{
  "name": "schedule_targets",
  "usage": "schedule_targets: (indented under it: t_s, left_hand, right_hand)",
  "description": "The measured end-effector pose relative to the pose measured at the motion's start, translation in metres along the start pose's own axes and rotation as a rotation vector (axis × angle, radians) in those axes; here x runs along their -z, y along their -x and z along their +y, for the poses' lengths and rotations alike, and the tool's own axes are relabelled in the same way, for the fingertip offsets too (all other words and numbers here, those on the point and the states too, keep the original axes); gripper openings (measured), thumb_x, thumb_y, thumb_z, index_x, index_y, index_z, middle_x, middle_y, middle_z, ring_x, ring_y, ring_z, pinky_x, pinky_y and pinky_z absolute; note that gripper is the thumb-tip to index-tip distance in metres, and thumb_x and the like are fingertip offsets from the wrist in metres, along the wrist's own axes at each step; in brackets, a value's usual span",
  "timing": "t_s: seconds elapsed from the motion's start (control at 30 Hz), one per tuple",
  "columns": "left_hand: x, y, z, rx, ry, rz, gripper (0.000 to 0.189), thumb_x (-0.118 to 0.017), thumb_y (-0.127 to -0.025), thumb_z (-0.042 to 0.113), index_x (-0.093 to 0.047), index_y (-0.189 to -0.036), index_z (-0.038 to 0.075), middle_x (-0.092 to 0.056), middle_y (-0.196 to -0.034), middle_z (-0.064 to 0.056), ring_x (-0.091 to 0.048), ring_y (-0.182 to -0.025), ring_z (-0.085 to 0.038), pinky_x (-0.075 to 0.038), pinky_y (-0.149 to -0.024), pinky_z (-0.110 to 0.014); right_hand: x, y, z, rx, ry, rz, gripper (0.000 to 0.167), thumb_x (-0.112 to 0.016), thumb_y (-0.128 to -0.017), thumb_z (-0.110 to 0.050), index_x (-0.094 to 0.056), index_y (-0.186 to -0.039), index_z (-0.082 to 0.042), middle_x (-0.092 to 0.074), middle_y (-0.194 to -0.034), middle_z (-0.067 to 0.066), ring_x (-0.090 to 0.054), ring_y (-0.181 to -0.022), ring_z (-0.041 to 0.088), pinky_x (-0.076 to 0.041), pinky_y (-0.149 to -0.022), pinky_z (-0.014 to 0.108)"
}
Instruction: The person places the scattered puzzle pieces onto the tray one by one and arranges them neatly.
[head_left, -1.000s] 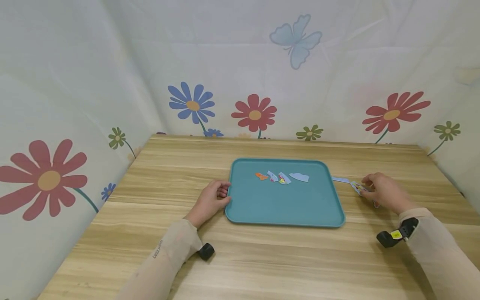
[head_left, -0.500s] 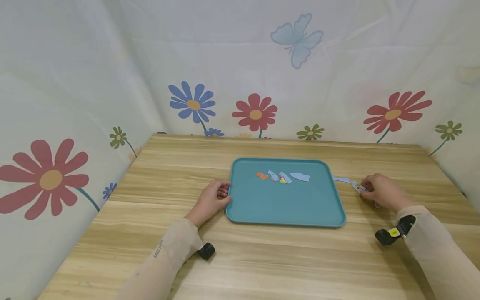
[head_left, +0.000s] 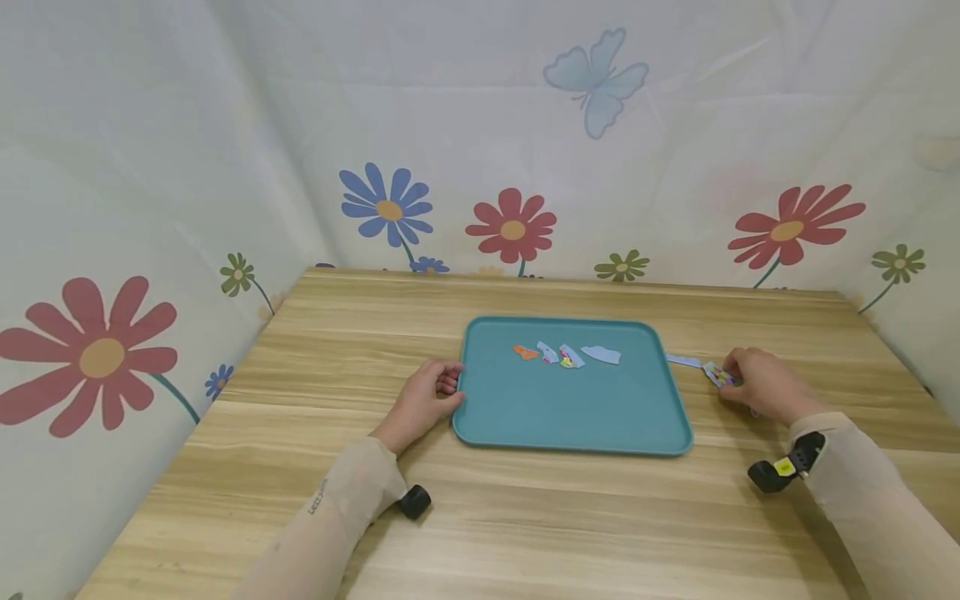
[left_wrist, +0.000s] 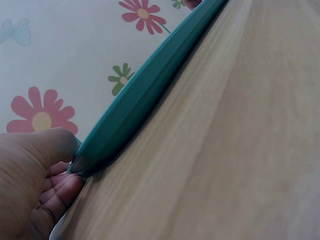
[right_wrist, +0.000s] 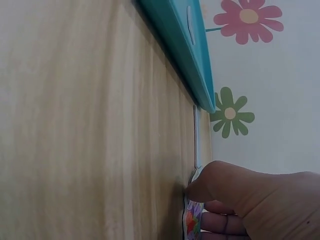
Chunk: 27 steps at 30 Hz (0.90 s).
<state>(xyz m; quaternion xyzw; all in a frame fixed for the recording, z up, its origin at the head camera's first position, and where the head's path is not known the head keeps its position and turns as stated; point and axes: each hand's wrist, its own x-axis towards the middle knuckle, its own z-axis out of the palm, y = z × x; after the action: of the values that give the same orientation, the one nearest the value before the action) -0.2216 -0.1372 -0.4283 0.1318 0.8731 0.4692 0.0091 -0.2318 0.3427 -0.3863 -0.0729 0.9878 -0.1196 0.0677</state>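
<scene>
My left hand (head_left: 420, 402) grips the left rim of a teal tray (head_left: 570, 417), thumb and fingers about its edge in the left wrist view. On the tray, near its far side, lie an orange flat piece (head_left: 524, 352), two printed pieces, one of them multicoloured (head_left: 572, 357), and a plain light-blue piece (head_left: 602, 355). Right of the tray, my right hand (head_left: 772, 387) pinches a colourful printed flat piece (right_wrist: 192, 217) low over the wood, partly covered by the fingers. A thin pale-blue strip (head_left: 684, 361) lies between that piece and the tray.
The wooden table (head_left: 525, 517) extends around the tray and meets a flower-printed cloth (head_left: 450, 100) behind it. Each wrist carries a black camera. The edge of another piece (head_left: 753, 412) peeks out beneath my right hand.
My right hand's fingers have shifted slightly on the colourful piece, and less of the piece beneath the hand shows. The left hand and tray stay put.
</scene>
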Motion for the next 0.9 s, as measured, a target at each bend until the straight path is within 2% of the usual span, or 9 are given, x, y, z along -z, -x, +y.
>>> schedule_targets:
  t_s: [0.27, 0.47, 0.53, 0.73, 0.9]
  left_hand:
    - [0.0, 0.0, 0.002, 0.022, -0.023, -0.006, 0.042, -0.067, -0.086, 0.002, -0.055, -0.126, -0.003, -0.056, -0.113, -0.015, -0.06, -0.096, -0.02, -0.055, -0.085, -0.027]
    - [0.0, -0.001, 0.001, 0.019, -0.027, 0.0, 0.041, -0.067, -0.086, 0.001, -0.056, -0.125, -0.003, -0.055, -0.112, -0.015, -0.06, -0.095, -0.019, -0.055, -0.084, -0.025]
    - [-0.001, -0.001, 0.001, 0.016, -0.025, -0.001, 0.041, -0.067, -0.086, 0.001, -0.056, -0.126, -0.003, -0.055, -0.112, -0.015, -0.06, -0.095, -0.019, -0.055, -0.084, -0.025]
    - [-0.001, -0.001, 0.0, 0.013, -0.018, -0.004, 0.041, -0.067, -0.086, 0.002, -0.056, -0.126, -0.003, -0.055, -0.112, -0.015, -0.06, -0.096, -0.02, -0.055, -0.085, -0.026]
    - [-0.001, -0.002, -0.001, 0.009, -0.018, -0.004, 0.041, -0.066, -0.086, 0.002, -0.056, -0.126, -0.003, -0.055, -0.112, -0.016, -0.06, -0.095, -0.02, -0.055, -0.084, -0.026]
  right_hand:
    - [0.003, 0.002, 0.003, 0.03, 0.016, 0.024, 0.044, -0.07, -0.08, -0.02, -0.058, -0.107, 0.013, -0.065, -0.096, 0.026, -0.063, -0.083, 0.032, -0.054, -0.072, 0.049]
    - [0.008, 0.005, 0.002, 0.015, -0.046, -0.001, 0.047, -0.066, -0.082, -0.017, -0.053, -0.114, 0.016, -0.061, -0.101, 0.031, -0.06, -0.058, 0.014, -0.052, -0.057, 0.033]
    - [0.011, 0.006, 0.001, 0.007, -0.065, -0.01, 0.048, -0.065, -0.083, -0.016, -0.051, -0.116, 0.016, -0.06, -0.103, 0.033, -0.061, -0.056, 0.011, -0.053, -0.055, 0.031]
    - [0.02, 0.01, -0.005, 0.0, -0.017, 0.033, 0.049, -0.07, -0.082, -0.021, -0.055, -0.113, 0.013, -0.063, -0.101, 0.027, -0.062, -0.075, 0.023, -0.056, -0.07, 0.046]
    - [0.026, 0.012, -0.01, 0.037, 0.01, 0.074, 0.047, -0.071, -0.082, -0.023, -0.057, -0.112, 0.011, -0.065, -0.096, 0.023, -0.061, -0.082, 0.028, -0.053, -0.073, 0.049]
